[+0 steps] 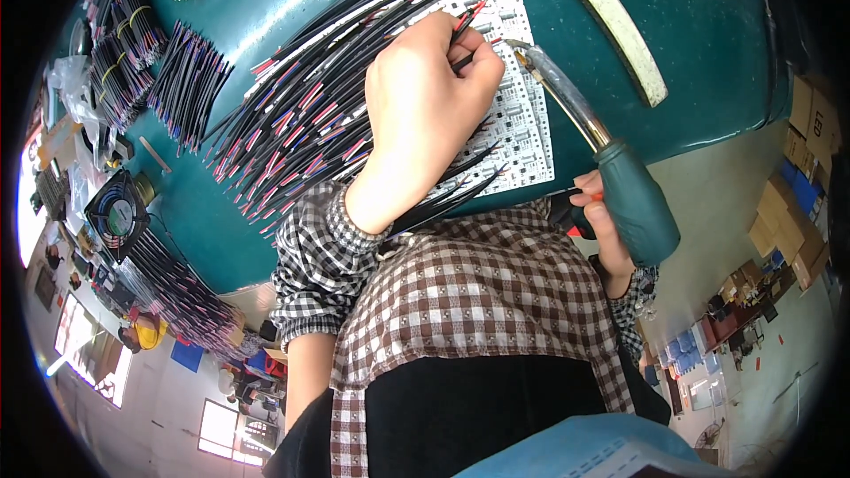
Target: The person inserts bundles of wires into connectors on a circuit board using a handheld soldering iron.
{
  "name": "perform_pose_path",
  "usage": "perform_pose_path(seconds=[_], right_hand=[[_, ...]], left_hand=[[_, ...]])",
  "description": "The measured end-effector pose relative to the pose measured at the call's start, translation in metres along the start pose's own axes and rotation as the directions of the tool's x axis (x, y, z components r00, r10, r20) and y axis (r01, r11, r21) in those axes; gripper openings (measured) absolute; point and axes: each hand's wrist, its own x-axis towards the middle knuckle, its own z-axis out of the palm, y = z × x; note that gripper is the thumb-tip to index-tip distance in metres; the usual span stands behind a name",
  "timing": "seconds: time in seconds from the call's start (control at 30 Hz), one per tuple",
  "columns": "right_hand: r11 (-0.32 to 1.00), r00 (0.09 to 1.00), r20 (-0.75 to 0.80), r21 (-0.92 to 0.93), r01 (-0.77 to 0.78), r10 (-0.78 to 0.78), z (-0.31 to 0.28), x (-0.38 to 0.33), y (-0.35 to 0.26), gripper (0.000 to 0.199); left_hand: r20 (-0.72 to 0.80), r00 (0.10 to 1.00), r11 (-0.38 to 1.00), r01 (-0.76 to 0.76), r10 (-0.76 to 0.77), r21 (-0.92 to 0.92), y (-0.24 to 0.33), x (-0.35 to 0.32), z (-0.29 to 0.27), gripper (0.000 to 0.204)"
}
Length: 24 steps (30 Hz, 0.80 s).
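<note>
My left hand (pixel 429 111) is closed in a pinch on a black-sheathed cable (pixel 462 62) with red-tipped ends. It is held over white circuit boards (pixel 518 159) lined with small parts. My right hand (pixel 606 235) grips a soldering iron (pixel 633 199) by its dark green handle. The iron's bent tip reaches to the boards, close beside my left fingertips and a short red wire end. Whether the tip touches the wire is too small to tell. Many black cables (pixel 305 111) with red, white and blue ends lie across the boards and under my left wrist.
Bundles of cut cables (pixel 190 84) lie at the left of the green table (pixel 708 80). A small fan (pixel 118 215) stands at its left edge, near more cables (pixel 181 292). A curved pale strip (pixel 611 22) lies at the far right. Cardboard boxes (pixel 792 221) are stacked beyond.
</note>
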Motion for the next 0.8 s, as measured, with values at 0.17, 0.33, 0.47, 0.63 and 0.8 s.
perform_pose_path(seconds=[0.17,0.33,0.47,0.63,0.8], right_hand=[[0.997,1.000,-0.007,-0.083,-0.012,0.011,-0.001,0.002,-0.002,0.055],[0.927,0.988,0.097,-0.345,0.148,-0.122,-0.007,0.006,-0.002,0.053],[0.839,0.982,0.117,-0.512,0.186,-0.146,-0.005,0.003,-0.010,0.053],[0.972,0.997,0.045,-0.226,0.071,-0.062,-0.002,0.003,-0.006,0.060],[0.994,0.999,0.002,-0.096,0.046,-0.046,-0.003,0.009,-0.011,0.063]], left_hand=[[0.011,1.000,1.000,0.023,-0.023,-0.001,0.003,0.000,-0.001,0.013],[0.012,1.000,1.000,0.027,-0.027,0.016,0.003,0.000,-0.002,0.013],[0.042,0.997,0.997,0.061,-0.063,0.043,0.005,0.000,-0.003,0.012],[0.021,0.999,0.999,0.032,-0.033,0.017,0.003,0.001,0.000,0.013],[0.023,0.999,0.999,0.037,-0.038,0.038,0.006,0.001,-0.003,0.013]])
